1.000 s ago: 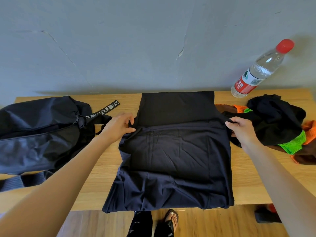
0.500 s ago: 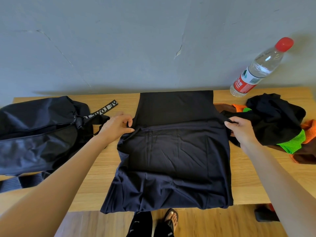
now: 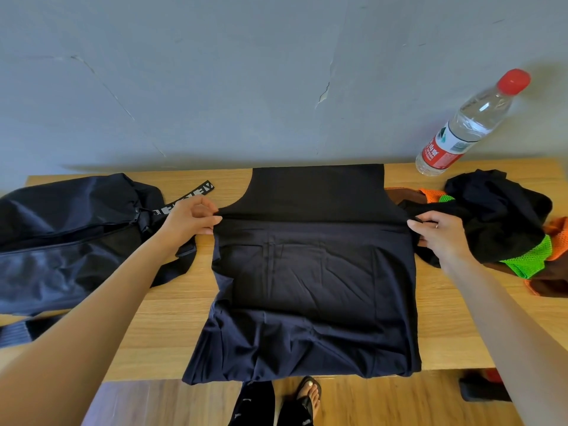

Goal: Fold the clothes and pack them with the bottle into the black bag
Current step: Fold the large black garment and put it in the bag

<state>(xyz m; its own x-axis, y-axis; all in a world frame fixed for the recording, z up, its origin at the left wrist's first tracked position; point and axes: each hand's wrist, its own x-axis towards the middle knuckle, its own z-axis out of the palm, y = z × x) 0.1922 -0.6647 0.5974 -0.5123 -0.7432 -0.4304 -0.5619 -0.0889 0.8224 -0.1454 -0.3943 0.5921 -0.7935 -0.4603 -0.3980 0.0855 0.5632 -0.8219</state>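
A dark navy garment point(image 3: 310, 287) lies flat in the middle of the wooden table point(image 3: 455, 327), its near edge hanging over the front. My left hand point(image 3: 190, 219) pinches its left edge at a fold line. On the opposite side my right hand point(image 3: 436, 233) pinches the right edge at the same line. The black bag point(image 3: 61, 241) lies on the table's left end. A clear water bottle point(image 3: 467, 127) with a red cap and red label stands at the back right against the wall.
A heap of clothes point(image 3: 504, 222) in black, neon green, orange and brown sits at the right end, touching my right hand. A lettered strap point(image 3: 196, 193) runs from the bag toward the garment. A grey wall backs the table. My sandalled foot point(image 3: 307, 398) shows below.
Both hands have drawn slightly apart along the fold line, pulling the garment's edge taut and straighter. The garment's left edge is now lifted a little off the table.
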